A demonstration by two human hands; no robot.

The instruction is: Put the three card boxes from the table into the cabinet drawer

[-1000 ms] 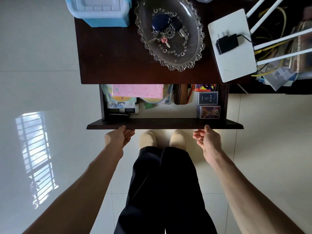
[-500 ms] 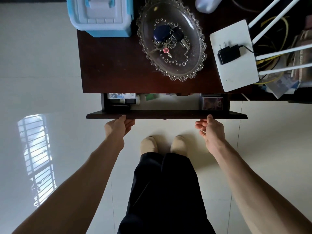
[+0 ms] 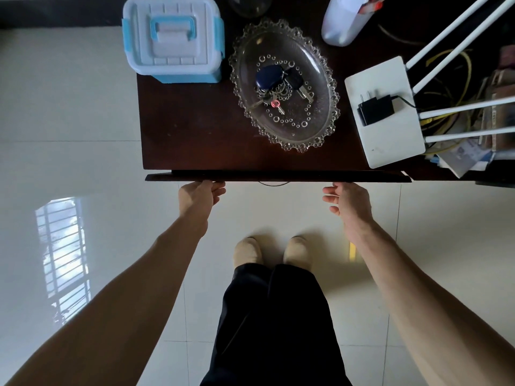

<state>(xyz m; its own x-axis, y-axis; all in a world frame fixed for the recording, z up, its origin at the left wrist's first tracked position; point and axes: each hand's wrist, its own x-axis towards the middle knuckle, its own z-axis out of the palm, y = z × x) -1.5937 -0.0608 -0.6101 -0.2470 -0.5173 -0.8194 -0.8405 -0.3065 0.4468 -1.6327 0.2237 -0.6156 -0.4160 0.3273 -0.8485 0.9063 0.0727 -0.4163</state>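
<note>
Now, the scene line by line:

Drawer: the drawer front point(image 3: 278, 178) sits flush under the bench point(image 3: 195, 129) edge, apparently pushed home, so nothing inside shows.

Left hand: the left hand point(image 3: 199, 195) has its fingers curled up against the drawer front's lower edge, touching it, probably to press it in evenly from that side.

Right hand: the right hand point(image 3: 348, 200) is loosely spread and holds nothing; its fingertips look just short of the front (contact cannot be confirmed).

Card boxes: none visible anywhere on the bench; they are presumably inside the closed drawer, hidden from view.

Bench top: a blue-and-white lidded box point(image 3: 172, 37), a glass dish point(image 3: 328, 87) with keys point(image 3: 276, 84), and a white router point(image 3: 384, 135) carrying a black plug point(image 3: 376, 110) sit back from the edge, clear of the drawer.

Stage: the task looks finished, with only letting go left.
</note>
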